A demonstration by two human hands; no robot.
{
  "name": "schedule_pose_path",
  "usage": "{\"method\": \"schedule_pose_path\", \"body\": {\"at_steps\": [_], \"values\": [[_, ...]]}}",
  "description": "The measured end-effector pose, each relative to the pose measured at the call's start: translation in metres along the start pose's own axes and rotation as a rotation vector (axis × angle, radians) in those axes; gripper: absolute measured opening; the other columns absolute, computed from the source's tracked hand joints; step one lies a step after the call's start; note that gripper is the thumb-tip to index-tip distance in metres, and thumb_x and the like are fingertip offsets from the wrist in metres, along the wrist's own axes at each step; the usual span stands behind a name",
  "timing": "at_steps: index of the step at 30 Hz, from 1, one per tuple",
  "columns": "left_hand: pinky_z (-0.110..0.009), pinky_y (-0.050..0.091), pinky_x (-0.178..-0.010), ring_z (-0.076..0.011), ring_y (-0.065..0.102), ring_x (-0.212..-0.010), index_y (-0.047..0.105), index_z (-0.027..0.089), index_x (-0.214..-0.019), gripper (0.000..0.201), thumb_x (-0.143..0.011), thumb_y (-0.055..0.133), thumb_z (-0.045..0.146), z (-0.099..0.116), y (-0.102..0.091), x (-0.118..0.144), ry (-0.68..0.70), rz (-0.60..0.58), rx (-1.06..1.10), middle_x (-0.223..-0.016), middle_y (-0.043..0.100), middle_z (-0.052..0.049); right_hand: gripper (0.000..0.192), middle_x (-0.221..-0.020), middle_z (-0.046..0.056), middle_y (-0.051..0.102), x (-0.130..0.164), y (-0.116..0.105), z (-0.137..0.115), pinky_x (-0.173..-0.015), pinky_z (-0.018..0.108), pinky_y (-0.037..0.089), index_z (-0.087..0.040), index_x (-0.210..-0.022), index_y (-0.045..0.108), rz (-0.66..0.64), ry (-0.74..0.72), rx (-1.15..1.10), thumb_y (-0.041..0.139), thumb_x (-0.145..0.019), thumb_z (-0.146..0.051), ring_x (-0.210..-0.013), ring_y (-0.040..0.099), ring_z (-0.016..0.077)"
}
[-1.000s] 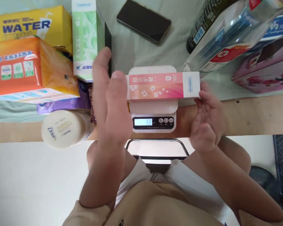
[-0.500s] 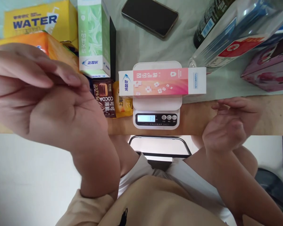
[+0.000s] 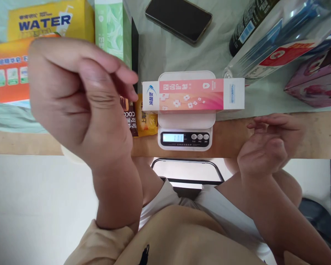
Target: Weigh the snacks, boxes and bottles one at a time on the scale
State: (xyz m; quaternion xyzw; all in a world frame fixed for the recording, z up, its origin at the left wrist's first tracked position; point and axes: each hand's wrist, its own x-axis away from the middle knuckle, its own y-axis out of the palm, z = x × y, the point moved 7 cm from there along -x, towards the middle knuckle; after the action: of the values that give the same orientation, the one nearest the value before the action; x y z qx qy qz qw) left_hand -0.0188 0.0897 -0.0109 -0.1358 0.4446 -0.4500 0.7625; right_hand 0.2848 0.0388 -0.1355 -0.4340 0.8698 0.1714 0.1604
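Table, scale under pink box

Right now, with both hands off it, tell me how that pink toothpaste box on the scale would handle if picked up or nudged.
The pink toothpaste box is squared cardboard, so probably stiff but crushable. It overhangs the scale at both ends, so an end push would likely swivel or tip it. Lying flat, it should slide, not roll.

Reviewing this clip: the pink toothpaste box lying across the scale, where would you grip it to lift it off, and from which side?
Probably by its white right end, coming from the right. The pink toothpaste box lies flat across the scale, both ends overhanging the platform. The right end sticks out into bare space near the empty right hand; the left end is crowded by the snack packets and the raised left hand.
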Motion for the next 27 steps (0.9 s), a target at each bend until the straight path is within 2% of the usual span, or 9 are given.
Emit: {"method": "schedule_pose_path", "body": {"at_steps": [2, 4, 6, 8, 10, 12, 15, 21, 27], "values": [[-0.016, 0.066, -0.075, -0.0028, 0.071, -0.08, 0.062, 0.019, -0.101, 0.028, -0.103, 0.061, 0.048, -0.012, 0.0, 0.004, 0.021, 0.072, 0.296, -0.085, 0.065, 0.011, 0.041, -0.084, 0.003, 0.058, 0.0, -0.001, 0.001, -0.062, 0.03, 0.043, -0.017, -0.086, 0.064, 0.003, 0.013, -0.01, 0.066, -0.072, -0.056, -0.075, 0.06, 0.0135], [-0.025, 0.069, -0.076, -0.0092, 0.073, -0.077, 0.064, 0.021, -0.107, 0.045, -0.089, 0.078, 0.059, -0.02, 0.01, 0.006, 0.087, -0.011, 0.457, -0.082, 0.068, 0.008, 0.039, -0.083, 0.003, 0.06, 0.0, -0.003, 0.002, -0.062, 0.029, 0.043, -0.017, -0.085, 0.065, 0.004, 0.029, -0.012, 0.066, -0.071, -0.053, -0.073, 0.06, 0.0128], [-0.033, 0.068, -0.076, -0.0116, 0.068, -0.07, 0.062, 0.024, -0.112, 0.054, -0.085, 0.079, 0.067, -0.024, 0.02, 0.007, 0.107, -0.128, 0.47, -0.075, 0.065, 0.007, 0.038, -0.082, 0.003, 0.06, 0.0, -0.004, 0.003, -0.062, 0.029, 0.044, -0.017, -0.085, 0.066, 0.001, 0.042, -0.007, 0.067, -0.071, -0.052, -0.073, 0.061, 0.0128], [-0.037, 0.067, -0.085, -0.0135, 0.067, -0.078, 0.062, 0.027, -0.115, 0.048, -0.088, 0.079, 0.063, -0.021, 0.028, 0.008, 0.096, -0.241, 0.388, -0.082, 0.067, 0.006, 0.037, -0.082, 0.003, 0.061, 0.0, -0.004, 0.003, -0.063, 0.03, 0.045, -0.017, -0.085, 0.065, -0.005, 0.045, 0.005, 0.065, -0.071, -0.052, -0.074, 0.061, 0.0139], [-0.044, 0.061, -0.106, -0.0193, 0.069, -0.106, 0.065, 0.027, -0.118, 0.044, -0.088, 0.082, 0.055, -0.013, 0.034, 0.01, 0.085, -0.371, 0.274, -0.109, 0.073, 0.002, 0.037, -0.08, 0.003, 0.061, 0.0, -0.004, 0.002, -0.062, 0.03, 0.045, -0.018, -0.085, 0.065, -0.011, 0.037, 0.017, 0.064, -0.072, -0.053, -0.074, 0.061, 0.0152], [-0.05, 0.044, -0.128, -0.0276, 0.059, -0.137, 0.065, 0.024, -0.128, 0.054, -0.084, 0.087, 0.048, -0.008, 0.042, 0.015, 0.049, -0.538, 0.18, -0.14, 0.068, -0.003, 0.036, -0.078, 0.002, 0.06, -0.001, -0.004, 0.001, -0.061, 0.03, 0.044, -0.019, -0.084, 0.064, -0.012, 0.023, 0.024, 0.064, -0.071, -0.052, -0.073, 0.06, 0.0157], [-0.052, 0.029, -0.137, -0.0322, 0.046, -0.154, 0.057, 0.02, -0.145, 0.073, -0.083, 0.089, 0.039, -0.01, 0.053, 0.022, 0.044, -0.696, 0.109, -0.156, 0.06, -0.007, 0.034, -0.08, 0.003, 0.059, 0.0, -0.003, -0.001, -0.062, 0.031, 0.045, -0.019, -0.084, 0.066, -0.017, 0.012, 0.018, 0.065, -0.072, -0.051, -0.073, 0.06, 0.0154], [-0.052, 0.048, -0.122, -0.0332, 0.059, -0.139, 0.055, 0.021, -0.15, 0.073, -0.086, 0.085, 0.042, -0.022, 0.061, 0.024, 0.274, -0.657, 0.078, -0.148, 0.066, -0.013, 0.031, -0.083, 0.003, 0.062, 0.003, 0.004, -0.007, -0.064, 0.033, 0.048, -0.02, -0.088, 0.072, -0.066, 0.017, -0.007, 0.068, -0.075, -0.048, -0.074, 0.062, 0.0155], [-0.052, 0.052, -0.115, -0.0331, 0.062, -0.129, 0.064, 0.031, -0.137, 0.062, -0.083, 0.087, 0.05, -0.018, 0.049, 0.021, 0.166, -0.481, 0.095, -0.138, 0.068, -0.01, 0.02, -0.077, 0.001, 0.057, 0.008, 0.021, -0.022, -0.06, 0.03, 0.052, -0.022, -0.084, 0.067, -0.109, -0.021, -0.093, 0.066, -0.08, -0.041, -0.07, 0.06, 0.0136]]}}
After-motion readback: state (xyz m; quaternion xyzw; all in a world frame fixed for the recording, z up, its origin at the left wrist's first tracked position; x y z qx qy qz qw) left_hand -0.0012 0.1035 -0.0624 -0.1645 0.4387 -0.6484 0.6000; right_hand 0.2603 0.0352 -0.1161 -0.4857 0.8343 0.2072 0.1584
